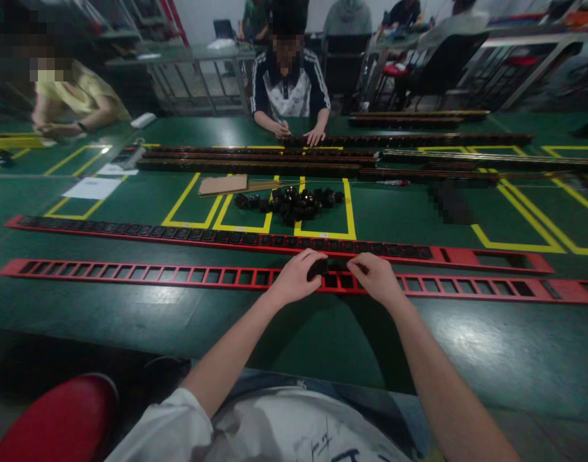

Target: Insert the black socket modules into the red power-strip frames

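Note:
My left hand (pixel 296 277) is closed round a small black part (pixel 318 269) above the nearer red slotted strip (pixel 217 276). Just to its right, my right hand (pixel 375 276) has its fingers pinched together over the same strip; what they hold, if anything, is too small and dark to make out. Square openings run along this strip, most of them showing the green table through. Behind it lies a second red strip (pixel 491 258), its openings largely filled with black square parts (pixel 236 237). A heap of black parts (pixel 294 204) sits beyond both strips.
The green table (pixel 188 327) carries yellow tape outlines. Long dark bars (pixel 255 165) lie across its far half, with a cardboard piece (pixel 223 185) and white paper (pixel 92 188) nearer. A person (pixel 289 83) sits opposite, another (pixel 77 96) at the left. A red stool (pixel 58 420) stands lower left.

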`<control>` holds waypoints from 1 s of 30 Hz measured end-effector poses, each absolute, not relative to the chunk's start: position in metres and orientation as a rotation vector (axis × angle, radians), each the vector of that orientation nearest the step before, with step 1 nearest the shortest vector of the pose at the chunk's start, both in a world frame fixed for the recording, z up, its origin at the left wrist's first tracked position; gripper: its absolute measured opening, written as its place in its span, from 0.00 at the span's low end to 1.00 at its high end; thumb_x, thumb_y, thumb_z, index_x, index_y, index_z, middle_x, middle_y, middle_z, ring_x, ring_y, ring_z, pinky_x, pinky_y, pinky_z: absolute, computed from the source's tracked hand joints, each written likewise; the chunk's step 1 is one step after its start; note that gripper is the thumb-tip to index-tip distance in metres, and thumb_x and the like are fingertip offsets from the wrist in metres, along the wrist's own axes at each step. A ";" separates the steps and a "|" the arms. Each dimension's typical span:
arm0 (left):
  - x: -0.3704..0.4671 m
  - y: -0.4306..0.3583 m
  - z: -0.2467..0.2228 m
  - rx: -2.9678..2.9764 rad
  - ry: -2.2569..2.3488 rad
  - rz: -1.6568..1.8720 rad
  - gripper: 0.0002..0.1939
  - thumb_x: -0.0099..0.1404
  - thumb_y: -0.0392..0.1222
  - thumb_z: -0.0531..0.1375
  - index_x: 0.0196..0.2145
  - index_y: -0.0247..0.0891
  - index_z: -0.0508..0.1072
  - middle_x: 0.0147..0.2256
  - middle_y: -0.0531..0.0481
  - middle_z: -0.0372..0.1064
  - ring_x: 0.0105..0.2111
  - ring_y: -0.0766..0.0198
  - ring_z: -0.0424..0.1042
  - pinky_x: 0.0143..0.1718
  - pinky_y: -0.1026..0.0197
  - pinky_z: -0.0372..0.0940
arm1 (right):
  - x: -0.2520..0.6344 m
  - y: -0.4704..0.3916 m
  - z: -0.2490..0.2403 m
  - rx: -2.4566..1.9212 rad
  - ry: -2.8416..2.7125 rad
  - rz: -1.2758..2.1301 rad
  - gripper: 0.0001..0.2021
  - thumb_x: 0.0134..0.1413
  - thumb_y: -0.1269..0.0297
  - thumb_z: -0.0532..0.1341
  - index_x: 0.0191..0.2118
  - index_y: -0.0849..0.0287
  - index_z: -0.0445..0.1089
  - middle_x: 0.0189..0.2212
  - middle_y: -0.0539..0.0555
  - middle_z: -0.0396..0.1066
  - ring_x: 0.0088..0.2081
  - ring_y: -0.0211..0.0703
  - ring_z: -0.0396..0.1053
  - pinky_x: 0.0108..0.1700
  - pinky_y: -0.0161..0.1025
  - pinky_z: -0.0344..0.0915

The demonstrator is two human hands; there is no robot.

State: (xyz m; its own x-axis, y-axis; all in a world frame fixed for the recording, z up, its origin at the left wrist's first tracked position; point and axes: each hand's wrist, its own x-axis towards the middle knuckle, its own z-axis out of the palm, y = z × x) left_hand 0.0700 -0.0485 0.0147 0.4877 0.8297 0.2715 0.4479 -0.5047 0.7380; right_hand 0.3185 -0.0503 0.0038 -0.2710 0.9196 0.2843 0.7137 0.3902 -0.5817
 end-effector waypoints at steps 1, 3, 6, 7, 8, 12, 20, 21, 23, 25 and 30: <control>0.070 -0.049 0.014 2.151 1.029 0.824 0.24 0.60 0.30 0.58 0.55 0.39 0.69 0.52 0.44 0.69 0.53 0.55 0.70 0.58 0.51 0.67 | 0.319 -0.050 0.004 -1.398 -2.075 0.472 0.09 0.63 0.65 0.58 0.33 0.57 0.74 0.32 0.56 0.76 0.37 0.48 0.73 0.43 0.44 0.68; 0.068 -0.049 0.013 2.159 1.009 0.821 0.24 0.60 0.30 0.58 0.55 0.38 0.70 0.51 0.44 0.69 0.53 0.55 0.70 0.58 0.51 0.67 | 0.319 -0.049 0.003 -1.416 -2.092 0.496 0.09 0.63 0.65 0.58 0.33 0.57 0.74 0.32 0.56 0.77 0.37 0.48 0.73 0.43 0.45 0.68; 0.064 -0.048 0.012 2.171 0.991 0.823 0.25 0.58 0.30 0.59 0.54 0.37 0.70 0.50 0.44 0.70 0.52 0.55 0.70 0.57 0.51 0.67 | 0.317 -0.049 0.002 -1.467 -2.100 0.492 0.10 0.63 0.65 0.58 0.33 0.58 0.75 0.33 0.56 0.77 0.37 0.49 0.73 0.43 0.45 0.68; 0.063 -0.048 0.013 2.180 0.982 0.814 0.24 0.58 0.30 0.60 0.54 0.37 0.70 0.50 0.43 0.70 0.51 0.55 0.70 0.57 0.51 0.67 | 0.316 -0.049 0.002 -1.485 -2.106 0.480 0.10 0.64 0.65 0.58 0.33 0.58 0.75 0.33 0.56 0.77 0.37 0.49 0.73 0.42 0.45 0.68; 0.062 -0.049 0.013 2.189 0.974 0.801 0.24 0.58 0.30 0.60 0.54 0.36 0.70 0.50 0.43 0.70 0.51 0.54 0.70 0.56 0.50 0.67 | 0.316 -0.049 0.001 -1.501 -2.116 0.466 0.10 0.64 0.65 0.58 0.33 0.58 0.75 0.33 0.56 0.77 0.37 0.49 0.73 0.42 0.46 0.68; 0.059 -0.049 0.013 2.180 0.953 0.775 0.23 0.58 0.33 0.61 0.53 0.36 0.71 0.49 0.43 0.70 0.49 0.54 0.71 0.54 0.50 0.68 | 0.315 -0.051 0.003 -1.524 -2.148 0.422 0.10 0.64 0.65 0.58 0.34 0.58 0.75 0.34 0.57 0.77 0.38 0.50 0.72 0.41 0.47 0.68; 0.057 -0.045 0.009 2.071 0.954 0.880 0.24 0.55 0.33 0.65 0.51 0.37 0.71 0.47 0.45 0.68 0.49 0.56 0.70 0.54 0.53 0.68 | 0.272 -0.057 0.014 -1.232 -2.096 0.633 0.09 0.63 0.63 0.60 0.46 0.57 0.75 0.39 0.57 0.77 0.39 0.47 0.74 0.42 0.45 0.71; 0.057 -0.045 0.009 2.049 0.975 0.905 0.25 0.54 0.33 0.65 0.51 0.37 0.71 0.47 0.46 0.67 0.48 0.57 0.70 0.52 0.54 0.68 | 0.267 -0.057 0.014 -1.224 -2.063 0.675 0.10 0.63 0.62 0.60 0.47 0.57 0.74 0.41 0.57 0.78 0.39 0.47 0.74 0.42 0.44 0.71; 0.056 -0.045 0.009 2.003 1.016 0.927 0.27 0.53 0.34 0.67 0.52 0.37 0.70 0.45 0.47 0.67 0.45 0.58 0.70 0.49 0.56 0.69 | 0.261 -0.057 0.011 -1.204 -2.010 0.722 0.13 0.63 0.63 0.60 0.51 0.56 0.73 0.44 0.57 0.78 0.43 0.48 0.75 0.45 0.46 0.72; 0.055 -0.045 0.011 1.967 1.022 0.912 0.30 0.53 0.35 0.68 0.54 0.38 0.68 0.44 0.49 0.68 0.43 0.59 0.70 0.46 0.57 0.69 | 0.260 -0.057 0.007 -1.179 -2.004 0.730 0.16 0.62 0.63 0.60 0.55 0.55 0.70 0.49 0.58 0.76 0.48 0.49 0.75 0.50 0.48 0.71; 0.053 -0.046 0.011 1.985 0.956 0.936 0.29 0.56 0.36 0.68 0.55 0.38 0.68 0.45 0.47 0.69 0.45 0.58 0.70 0.51 0.55 0.68 | 0.267 -0.056 0.005 -1.091 -2.092 0.708 0.13 0.64 0.62 0.60 0.52 0.56 0.72 0.46 0.59 0.76 0.48 0.50 0.73 0.52 0.51 0.70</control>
State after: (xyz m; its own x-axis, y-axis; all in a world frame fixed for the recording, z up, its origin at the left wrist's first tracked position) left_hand 0.0531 -0.0465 0.0113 0.4586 0.8399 0.2904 0.3083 -0.4568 0.8344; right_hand 0.2671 -0.0565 0.0054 -0.4300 0.8494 0.3059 0.4889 0.5040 -0.7120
